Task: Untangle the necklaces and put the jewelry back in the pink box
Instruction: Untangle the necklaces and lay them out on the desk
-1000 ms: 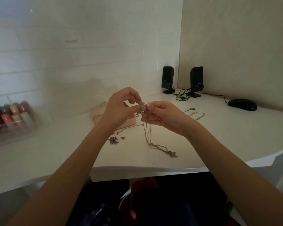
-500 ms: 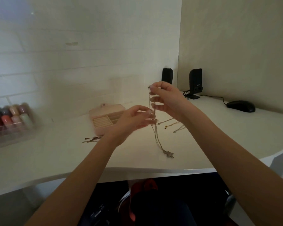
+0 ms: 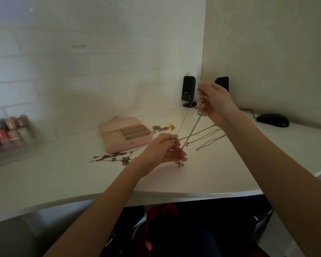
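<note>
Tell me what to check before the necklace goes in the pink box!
1. Both hands hold the chain: ok. The right hand pinches the top of the necklace; the left hand grips it lower down.
2. Chain pulled straight between the hands: ok.
3. Chain free of knots: cannot tell, too thin to see.
4. Pendant free of the desk: cannot tell.
5. Pink box open, with bare compartments: ok.
6. Other jewelry put away: not ok. The dark chains, rings and gold chains lie on the desk.
</note>
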The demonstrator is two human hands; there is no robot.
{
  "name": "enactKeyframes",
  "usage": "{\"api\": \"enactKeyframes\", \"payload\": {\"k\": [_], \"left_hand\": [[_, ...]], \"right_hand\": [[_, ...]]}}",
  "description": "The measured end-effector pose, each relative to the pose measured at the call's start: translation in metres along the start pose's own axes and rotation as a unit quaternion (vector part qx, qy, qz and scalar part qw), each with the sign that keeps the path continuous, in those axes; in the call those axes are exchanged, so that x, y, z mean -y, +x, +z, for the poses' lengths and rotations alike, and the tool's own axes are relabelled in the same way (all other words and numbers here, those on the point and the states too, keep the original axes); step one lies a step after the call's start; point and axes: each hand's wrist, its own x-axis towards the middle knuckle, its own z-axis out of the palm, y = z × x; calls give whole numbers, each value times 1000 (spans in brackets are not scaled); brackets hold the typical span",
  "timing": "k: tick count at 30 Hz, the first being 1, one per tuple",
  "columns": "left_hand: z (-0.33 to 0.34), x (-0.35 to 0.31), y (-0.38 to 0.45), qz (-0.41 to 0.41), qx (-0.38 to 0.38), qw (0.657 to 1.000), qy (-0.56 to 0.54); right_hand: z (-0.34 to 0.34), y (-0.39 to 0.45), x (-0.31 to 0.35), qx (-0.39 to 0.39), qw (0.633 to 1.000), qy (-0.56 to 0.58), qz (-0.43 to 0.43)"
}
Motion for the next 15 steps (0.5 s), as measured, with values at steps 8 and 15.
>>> {"api": "enactKeyframes", "payload": {"k": [8,15], "left_hand": [[-2,5,-2,-23,58,996,-71],[1,-2,-7,-40,158,981,-101]], "right_hand": [[-26,3,-24,-50,992,-113,12],[-30,-2,-46,-17,986,-164,21]]}}
